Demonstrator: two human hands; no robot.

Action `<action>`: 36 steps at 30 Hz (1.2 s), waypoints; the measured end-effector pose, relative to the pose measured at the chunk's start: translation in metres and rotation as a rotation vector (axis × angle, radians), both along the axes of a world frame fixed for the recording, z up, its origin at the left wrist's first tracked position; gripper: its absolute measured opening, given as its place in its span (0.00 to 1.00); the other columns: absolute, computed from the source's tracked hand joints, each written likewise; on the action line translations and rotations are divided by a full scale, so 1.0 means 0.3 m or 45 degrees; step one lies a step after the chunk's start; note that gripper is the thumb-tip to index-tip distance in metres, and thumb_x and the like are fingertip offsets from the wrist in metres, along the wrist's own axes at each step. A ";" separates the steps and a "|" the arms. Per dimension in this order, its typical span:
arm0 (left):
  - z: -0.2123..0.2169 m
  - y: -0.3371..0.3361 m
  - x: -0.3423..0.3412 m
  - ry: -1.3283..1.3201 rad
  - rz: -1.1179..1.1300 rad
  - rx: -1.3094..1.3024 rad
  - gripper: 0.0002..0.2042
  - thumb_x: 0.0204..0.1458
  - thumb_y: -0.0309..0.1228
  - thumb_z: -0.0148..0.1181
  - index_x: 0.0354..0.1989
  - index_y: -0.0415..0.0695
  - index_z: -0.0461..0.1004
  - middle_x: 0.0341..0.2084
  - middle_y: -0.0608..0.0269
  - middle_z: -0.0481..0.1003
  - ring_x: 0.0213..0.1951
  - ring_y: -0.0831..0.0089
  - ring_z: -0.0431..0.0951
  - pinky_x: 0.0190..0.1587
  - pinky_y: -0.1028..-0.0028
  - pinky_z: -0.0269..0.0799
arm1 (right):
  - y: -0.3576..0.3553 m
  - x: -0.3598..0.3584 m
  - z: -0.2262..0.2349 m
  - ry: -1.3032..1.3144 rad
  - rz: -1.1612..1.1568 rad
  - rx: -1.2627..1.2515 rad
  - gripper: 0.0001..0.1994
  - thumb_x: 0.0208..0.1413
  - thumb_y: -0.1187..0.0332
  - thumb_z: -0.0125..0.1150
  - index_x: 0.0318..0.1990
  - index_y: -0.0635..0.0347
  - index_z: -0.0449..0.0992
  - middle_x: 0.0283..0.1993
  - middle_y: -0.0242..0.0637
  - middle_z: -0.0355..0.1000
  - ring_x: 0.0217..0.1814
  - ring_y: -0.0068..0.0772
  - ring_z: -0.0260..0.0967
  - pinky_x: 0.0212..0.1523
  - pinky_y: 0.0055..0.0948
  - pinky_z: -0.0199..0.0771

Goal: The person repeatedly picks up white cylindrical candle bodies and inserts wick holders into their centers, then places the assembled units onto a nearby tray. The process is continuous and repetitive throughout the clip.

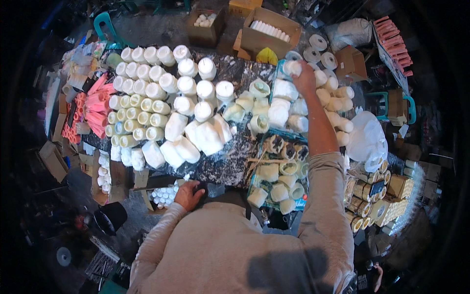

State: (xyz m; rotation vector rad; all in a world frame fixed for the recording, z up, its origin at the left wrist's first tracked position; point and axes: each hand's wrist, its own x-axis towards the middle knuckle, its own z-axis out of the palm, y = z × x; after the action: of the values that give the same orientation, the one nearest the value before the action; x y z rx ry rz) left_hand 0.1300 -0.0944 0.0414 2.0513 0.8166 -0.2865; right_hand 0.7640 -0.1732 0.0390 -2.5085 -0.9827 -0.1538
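Observation:
My right hand (307, 80) reaches to the far right of the table, its fingers around a white cylindrical candle (293, 68). Just below it, pale wrapped candles (285, 90) and a plastic-covered white block (279, 112) lie in a turquoise crate. More cream candles (334, 104) are heaped to the right of my forearm. My left hand (190, 195) rests at the table's front edge with its fingers apart, holding nothing. Beyond it lie large white wax pieces (180, 150). Rows of white candles (155, 74), some with wicks showing, stand across the left and middle.
Hollow wax cups (280, 191) fill a nearer crate, beside a powder-dusted dark tabletop (223, 170). Pink pieces (99, 105) lie at the left end. Cardboard boxes (270, 30) stand behind. A clear plastic bag (366, 137) and wrapped yellow stacks (363, 208) lie at the right.

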 end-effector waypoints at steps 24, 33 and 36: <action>-0.275 0.021 0.252 -0.216 0.153 -0.451 0.32 0.58 0.47 0.68 0.67 0.44 0.70 0.42 0.57 0.71 0.42 0.67 0.78 0.44 0.70 0.76 | -0.176 -1.538 -0.147 1.448 -0.503 0.544 0.19 0.62 0.69 0.68 0.57 0.68 0.76 0.45 0.37 0.73 0.24 0.24 0.75 0.23 0.21 0.76; -0.311 -0.043 0.252 -0.535 0.726 -0.846 0.20 0.59 0.39 0.70 0.55 0.41 0.81 0.43 0.66 0.72 0.38 0.79 0.76 0.38 0.77 0.77 | -0.196 -1.604 -0.255 1.417 -0.774 0.872 0.15 0.63 0.61 0.68 0.37 0.69 0.82 0.28 0.33 0.72 0.25 0.22 0.73 0.20 0.23 0.72; -0.317 -0.025 0.250 -0.560 0.675 -0.893 0.19 0.60 0.39 0.69 0.54 0.40 0.82 0.43 0.65 0.72 0.42 0.78 0.75 0.42 0.76 0.77 | -0.194 -1.601 -0.291 0.851 -0.693 0.492 0.16 0.66 0.60 0.64 0.34 0.67 0.78 0.20 0.37 0.74 0.18 0.28 0.72 0.21 0.29 0.73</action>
State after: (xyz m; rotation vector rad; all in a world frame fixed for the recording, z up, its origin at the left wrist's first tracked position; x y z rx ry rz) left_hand 0.2051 -0.1019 -0.0537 1.1305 0.8002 0.1615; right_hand 0.2838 -0.2314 -0.0483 -2.1565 0.0059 0.2913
